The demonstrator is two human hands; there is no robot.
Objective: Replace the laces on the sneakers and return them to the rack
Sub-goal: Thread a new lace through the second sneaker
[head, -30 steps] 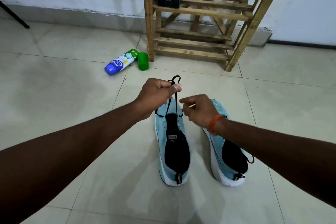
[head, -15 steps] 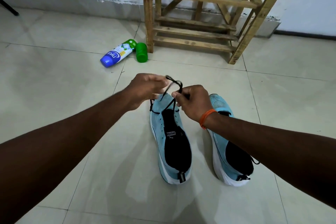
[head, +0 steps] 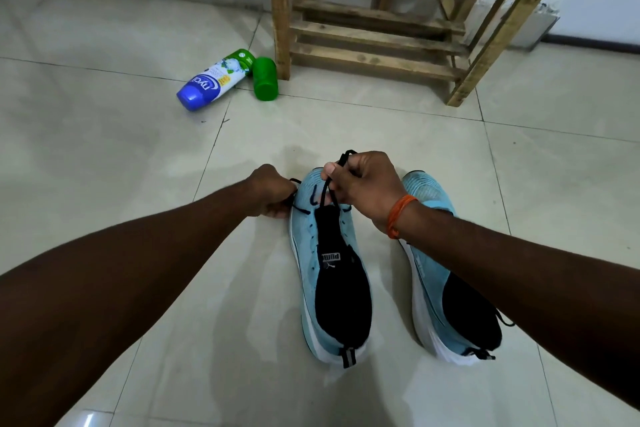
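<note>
Left sneaker (head: 332,274) on floor, in front of rack (head: 374,31); black lace (head: 325,191) at toe eyelets. Right hand (head: 363,184) pinching lace loop above toe; left hand (head: 273,196) closed on other end beside it. Pull both ends evenly, keep lace flat, untwisted

The black tongue (head: 333,255) of the light-blue knit sneaker (head: 329,274) in front of me carries a small label reading "PUMA", seen upside down from where I sit, with a small leaping-cat logo just beneath it. On the tiled floor, the blue-and-white spray can with a green top (head: 212,84), lying on its side, bears white lettering on its blue band that I cannot make out for certain; its small yellow patch is too tiny to read.
</note>
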